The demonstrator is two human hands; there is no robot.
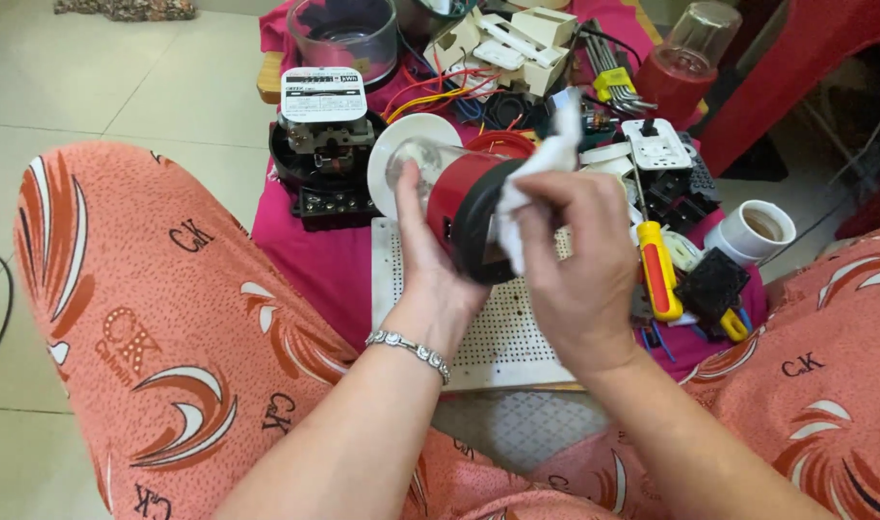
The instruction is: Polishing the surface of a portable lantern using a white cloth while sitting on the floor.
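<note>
Gripping the red jar point(459, 202) in the left hand point(430, 260), right hand point(575, 260) pinching a white cloth point(536, 178) against its black base, wiping apparently midway.

floor point(122, 87): pale tiles | low table point(271, 77): pink cloth point(315, 260) | red furniture point(796, 67) right

We get bright, even indoor light here, soft and from overhead, with only faint shadows under the hands. The pale floor tiles point(93, 77) look nearly washed out. A glint shows on the clear jar point(348, 34). The white cloth point(541, 169) blurs slightly, and we see wide-angle stretch at the edges.
</note>
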